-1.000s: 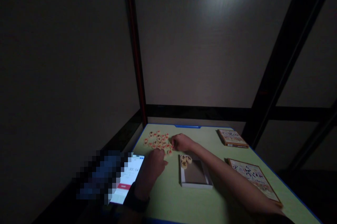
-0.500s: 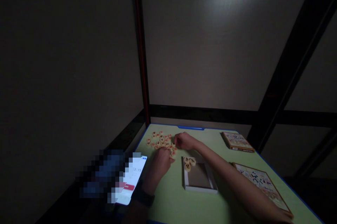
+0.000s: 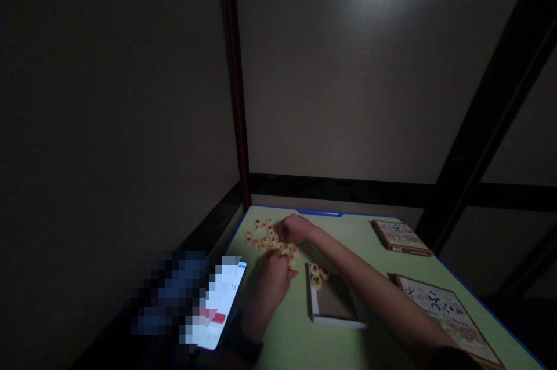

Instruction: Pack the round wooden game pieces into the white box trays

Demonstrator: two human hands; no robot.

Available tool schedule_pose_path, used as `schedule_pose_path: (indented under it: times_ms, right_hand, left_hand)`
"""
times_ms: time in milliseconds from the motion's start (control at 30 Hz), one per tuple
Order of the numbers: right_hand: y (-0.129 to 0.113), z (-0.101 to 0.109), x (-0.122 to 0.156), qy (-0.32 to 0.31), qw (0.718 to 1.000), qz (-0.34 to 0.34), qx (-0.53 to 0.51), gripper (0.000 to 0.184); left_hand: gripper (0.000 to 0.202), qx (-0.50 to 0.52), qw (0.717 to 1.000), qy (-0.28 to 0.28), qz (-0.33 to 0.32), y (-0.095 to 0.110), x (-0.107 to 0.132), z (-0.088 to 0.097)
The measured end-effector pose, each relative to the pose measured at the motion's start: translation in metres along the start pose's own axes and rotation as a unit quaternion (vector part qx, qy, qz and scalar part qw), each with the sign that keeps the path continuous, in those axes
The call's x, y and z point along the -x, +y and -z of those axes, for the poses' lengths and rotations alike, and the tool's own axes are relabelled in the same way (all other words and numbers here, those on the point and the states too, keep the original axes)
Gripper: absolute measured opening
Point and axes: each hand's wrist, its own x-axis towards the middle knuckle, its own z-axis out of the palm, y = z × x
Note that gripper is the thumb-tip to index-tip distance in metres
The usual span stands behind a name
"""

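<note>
Here my right hand [image 3: 290, 232] curls in at the right side of the round pieces [image 3: 264, 240] scattered on the green table [image 3: 298, 326], my left hand [image 3: 275, 271] bunches at their near edge, pinching or not I can't tell, and a light touch seems wisest among such close-lying discs.

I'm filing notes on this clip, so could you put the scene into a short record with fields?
Left hand: at the near edge of the loose pieces; grip hidden
Right hand: at the right side of the same cluster; grip unclear
Loose pieces: round, pale, with red or dark marks
Tray: beside the right forearm, three dark-marked pieces in its far left corner
Boxes: far box and near box, on the table's right; the forearm partly covers the near one
Phone: left, screen lit, partly blurred
</note>
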Motion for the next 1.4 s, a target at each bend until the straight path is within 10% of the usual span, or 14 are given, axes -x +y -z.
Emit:
schedule_pose_path:
  times_ms: [1400]
  right_hand:
    - [-0.038, 0.0, -0.039, -0.004, 0.998, 0.067, -0.008, 0.026]
  left_hand:
    - [0.028, -0.014, 1.0, -0.014, 0.003, 0.008, 0.002, -0.003]
